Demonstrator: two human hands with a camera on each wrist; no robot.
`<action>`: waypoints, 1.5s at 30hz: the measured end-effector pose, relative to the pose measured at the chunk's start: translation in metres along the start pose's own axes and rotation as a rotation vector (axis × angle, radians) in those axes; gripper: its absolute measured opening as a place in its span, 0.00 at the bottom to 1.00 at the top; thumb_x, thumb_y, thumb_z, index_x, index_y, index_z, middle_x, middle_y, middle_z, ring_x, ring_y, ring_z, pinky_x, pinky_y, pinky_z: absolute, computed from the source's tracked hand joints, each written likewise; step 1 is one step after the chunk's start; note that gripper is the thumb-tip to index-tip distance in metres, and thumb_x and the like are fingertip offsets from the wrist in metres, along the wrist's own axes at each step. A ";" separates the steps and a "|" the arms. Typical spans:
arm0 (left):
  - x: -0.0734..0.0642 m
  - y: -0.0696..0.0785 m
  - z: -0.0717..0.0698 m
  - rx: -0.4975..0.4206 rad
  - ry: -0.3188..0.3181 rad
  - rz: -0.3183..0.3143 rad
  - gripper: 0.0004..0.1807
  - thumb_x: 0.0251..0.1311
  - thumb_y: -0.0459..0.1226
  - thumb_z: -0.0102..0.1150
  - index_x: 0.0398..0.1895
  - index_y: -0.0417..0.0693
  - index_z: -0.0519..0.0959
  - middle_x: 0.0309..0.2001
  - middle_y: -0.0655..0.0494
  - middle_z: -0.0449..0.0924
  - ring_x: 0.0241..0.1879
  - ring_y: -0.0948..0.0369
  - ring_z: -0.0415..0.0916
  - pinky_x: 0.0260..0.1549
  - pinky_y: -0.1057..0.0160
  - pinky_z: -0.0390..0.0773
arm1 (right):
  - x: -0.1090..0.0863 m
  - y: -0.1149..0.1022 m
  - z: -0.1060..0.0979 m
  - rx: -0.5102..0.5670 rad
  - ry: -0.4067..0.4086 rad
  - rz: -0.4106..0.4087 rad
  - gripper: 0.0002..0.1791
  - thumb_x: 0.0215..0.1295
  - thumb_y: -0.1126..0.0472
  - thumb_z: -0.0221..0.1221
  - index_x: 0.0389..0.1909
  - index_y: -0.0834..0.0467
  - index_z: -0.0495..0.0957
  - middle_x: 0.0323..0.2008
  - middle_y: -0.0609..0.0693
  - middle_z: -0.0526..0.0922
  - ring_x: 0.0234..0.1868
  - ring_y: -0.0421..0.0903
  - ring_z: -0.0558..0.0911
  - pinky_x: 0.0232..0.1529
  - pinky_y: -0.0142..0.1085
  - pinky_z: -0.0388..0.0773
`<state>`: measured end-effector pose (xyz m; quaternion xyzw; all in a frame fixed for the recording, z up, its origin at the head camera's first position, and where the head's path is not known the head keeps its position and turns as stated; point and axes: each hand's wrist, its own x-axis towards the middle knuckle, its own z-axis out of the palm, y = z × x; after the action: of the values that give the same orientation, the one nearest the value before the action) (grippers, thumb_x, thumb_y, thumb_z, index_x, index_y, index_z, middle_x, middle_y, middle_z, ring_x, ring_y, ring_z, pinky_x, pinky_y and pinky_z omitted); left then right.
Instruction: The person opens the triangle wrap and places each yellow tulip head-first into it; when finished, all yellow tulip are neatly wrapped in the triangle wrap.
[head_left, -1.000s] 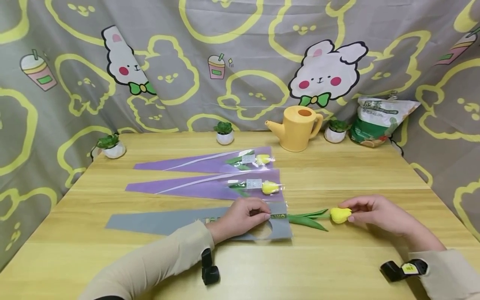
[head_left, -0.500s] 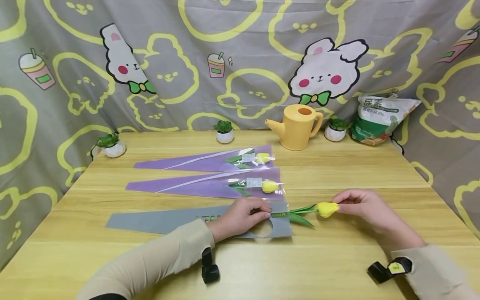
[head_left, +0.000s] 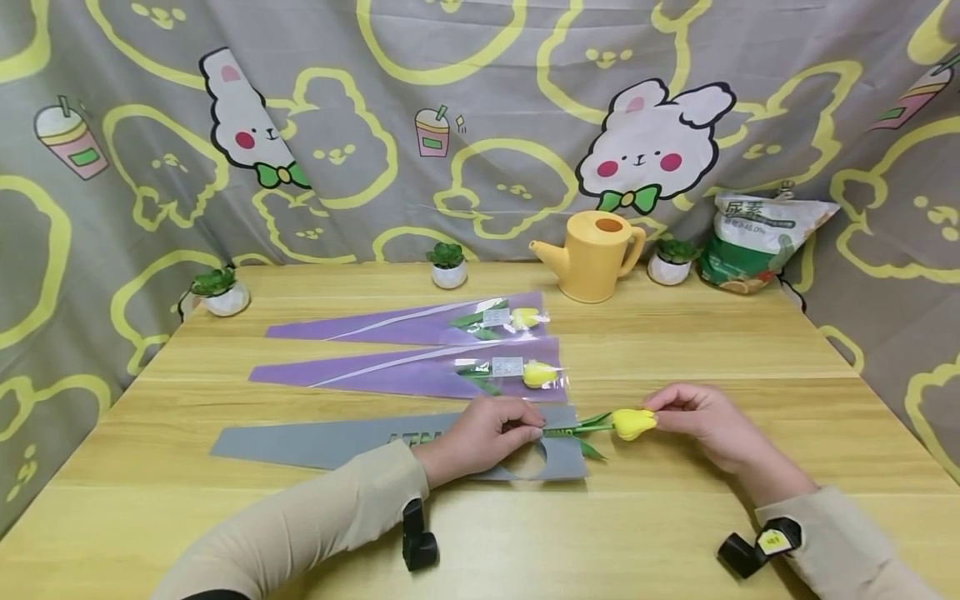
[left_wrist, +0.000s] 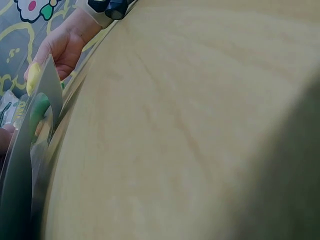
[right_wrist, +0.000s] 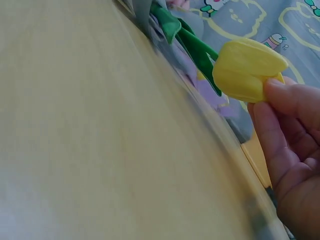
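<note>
A grey flower sleeve [head_left: 300,443] with a round cut-out lies nearest the person in the head view. The left hand [head_left: 483,432] pinches its upper layer near the wide open end. Between thumb and fingers, the right hand [head_left: 701,421] holds a yellow artificial tulip [head_left: 632,423] by the tip of its bloom. The tulip's stem and most of its green leaves [head_left: 592,450] run into the sleeve; the bloom is outside. In the right wrist view the pinched bloom [right_wrist: 245,70] shows large, its leaves entering the sleeve mouth. The left wrist view catches only part of the left hand.
Two purple sleeves [head_left: 360,369], each with a yellow tulip, lie behind the grey one. Along the back stand a yellow watering can [head_left: 588,258], a green-and-white bag [head_left: 750,246] and small potted succulents [head_left: 447,268]. A patterned curtain [head_left: 337,108] surrounds the wooden table [head_left: 570,542].
The right hand has moved left with the tulip, and its leaves have slid further into the grey sleeve. The left hand has kept its grip on the sleeve in the same place.
</note>
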<state>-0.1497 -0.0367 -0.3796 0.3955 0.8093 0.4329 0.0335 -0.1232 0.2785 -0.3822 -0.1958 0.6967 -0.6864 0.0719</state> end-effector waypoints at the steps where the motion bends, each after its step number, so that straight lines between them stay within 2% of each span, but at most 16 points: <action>1: 0.000 0.000 0.000 0.003 -0.001 0.001 0.05 0.58 0.34 0.59 0.36 0.44 0.82 0.42 0.54 0.83 0.46 0.61 0.78 0.49 0.69 0.73 | 0.000 0.000 0.001 0.008 0.004 0.004 0.17 0.56 0.78 0.54 0.35 0.54 0.83 0.37 0.42 0.83 0.38 0.36 0.80 0.38 0.28 0.76; 11: -0.001 0.003 0.001 0.009 -0.004 -0.001 0.05 0.59 0.35 0.58 0.37 0.45 0.82 0.43 0.54 0.82 0.46 0.62 0.78 0.47 0.70 0.74 | 0.005 0.005 0.020 0.190 -0.008 0.096 0.16 0.60 0.76 0.52 0.36 0.54 0.83 0.37 0.44 0.83 0.39 0.38 0.81 0.39 0.28 0.78; 15: 0.000 0.004 0.001 0.019 -0.003 0.003 0.06 0.60 0.35 0.58 0.37 0.46 0.82 0.43 0.55 0.82 0.46 0.63 0.78 0.46 0.70 0.74 | 0.007 0.004 0.031 0.239 -0.019 0.105 0.16 0.61 0.76 0.52 0.36 0.55 0.83 0.37 0.45 0.84 0.39 0.39 0.82 0.41 0.29 0.78; 21: 0.001 0.005 0.002 0.027 -0.005 0.005 0.06 0.61 0.36 0.57 0.38 0.46 0.82 0.43 0.56 0.82 0.45 0.63 0.78 0.46 0.70 0.74 | 0.009 0.002 0.040 0.253 0.008 0.145 0.16 0.61 0.75 0.52 0.34 0.53 0.83 0.36 0.44 0.83 0.39 0.38 0.82 0.42 0.29 0.77; 33: 0.003 0.004 0.001 0.016 0.032 0.011 0.06 0.60 0.36 0.57 0.37 0.46 0.82 0.42 0.55 0.83 0.46 0.62 0.78 0.46 0.68 0.74 | 0.011 0.005 0.042 0.231 0.051 0.181 0.15 0.61 0.75 0.53 0.33 0.52 0.82 0.36 0.44 0.83 0.39 0.39 0.81 0.42 0.30 0.77; 45: 0.004 0.005 0.001 -0.013 0.045 0.053 0.07 0.60 0.37 0.57 0.38 0.45 0.82 0.42 0.55 0.83 0.45 0.62 0.78 0.48 0.68 0.74 | 0.017 0.004 0.064 0.202 0.082 0.204 0.17 0.56 0.76 0.55 0.30 0.50 0.82 0.32 0.43 0.83 0.36 0.37 0.81 0.41 0.29 0.78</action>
<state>-0.1489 -0.0322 -0.3757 0.4067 0.7963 0.4476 0.0064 -0.1155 0.2128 -0.3868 -0.0875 0.6429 -0.7494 0.1324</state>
